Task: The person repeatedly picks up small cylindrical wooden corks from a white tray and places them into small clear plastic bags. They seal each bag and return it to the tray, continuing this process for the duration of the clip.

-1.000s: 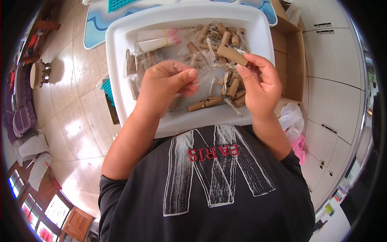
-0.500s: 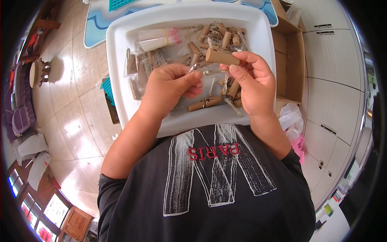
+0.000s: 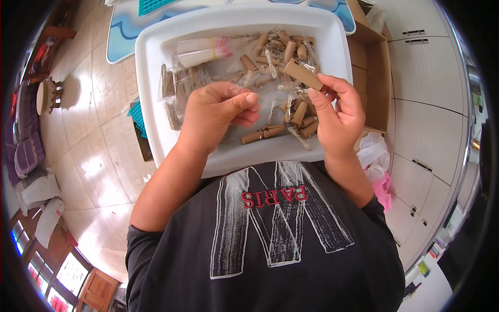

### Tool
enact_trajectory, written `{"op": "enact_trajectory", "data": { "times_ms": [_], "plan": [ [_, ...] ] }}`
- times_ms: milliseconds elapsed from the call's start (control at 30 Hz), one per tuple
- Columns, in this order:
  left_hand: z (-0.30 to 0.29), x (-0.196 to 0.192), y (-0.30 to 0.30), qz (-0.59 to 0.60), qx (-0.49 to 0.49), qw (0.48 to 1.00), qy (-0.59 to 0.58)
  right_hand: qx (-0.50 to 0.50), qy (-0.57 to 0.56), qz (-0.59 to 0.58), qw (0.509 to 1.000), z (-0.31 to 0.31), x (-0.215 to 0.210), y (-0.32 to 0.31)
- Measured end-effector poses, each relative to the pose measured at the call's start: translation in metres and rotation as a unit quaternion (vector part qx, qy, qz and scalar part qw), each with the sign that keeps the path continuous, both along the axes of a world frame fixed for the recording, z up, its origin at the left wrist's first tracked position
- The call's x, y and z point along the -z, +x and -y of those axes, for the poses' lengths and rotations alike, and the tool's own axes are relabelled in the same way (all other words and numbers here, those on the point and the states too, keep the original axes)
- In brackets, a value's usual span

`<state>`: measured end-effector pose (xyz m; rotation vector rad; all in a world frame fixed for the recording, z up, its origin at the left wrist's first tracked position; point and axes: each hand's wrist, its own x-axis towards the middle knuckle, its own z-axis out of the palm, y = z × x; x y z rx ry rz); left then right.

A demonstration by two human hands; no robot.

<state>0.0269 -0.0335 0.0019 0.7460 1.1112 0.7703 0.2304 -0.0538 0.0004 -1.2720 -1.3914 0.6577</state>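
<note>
My right hand (image 3: 340, 112) pinches the narrow end of a tan cork-shaped stopper (image 3: 303, 74) between thumb and fingers. A bundle of thin coiled wire (image 3: 293, 89) hangs beside it. My left hand (image 3: 221, 109) is closed, thumb pressed to the forefinger; clear plastic shows near its fingertips, but I cannot make out what it grips. Both hands are over a white plastic tub (image 3: 143, 93). Inside, several more tan stoppers with coiled wire lie in a heap on the right, among them a pair (image 3: 263, 134) nearest me.
In the tub's left part lie clear bags with stoppers (image 3: 169, 83) and a banded stack of clear bags (image 3: 202, 52). The tub rests on a blue-and-white table (image 3: 119, 39). A cardboard box (image 3: 371, 78) stands at the right, before white cabinets (image 3: 429, 73).
My right hand has moved right with the stopper, which now tilts down toward that hand. The wire no longer spans between my hands. My left hand has barely moved.
</note>
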Motion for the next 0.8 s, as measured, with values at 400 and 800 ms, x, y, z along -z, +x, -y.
{"op": "enact_trajectory", "data": {
  "times_ms": [400,800],
  "plan": [
    [0.003,0.005,0.002,-0.003,0.052,0.998,0.046,-0.152,-0.192,-0.175,0.953,-0.003,-0.005,0.005],
    [0.000,0.004,-0.001,-0.017,0.092,0.995,0.030,-0.210,-0.202,-0.073,0.954,-0.013,-0.013,0.006]
  ]
}}
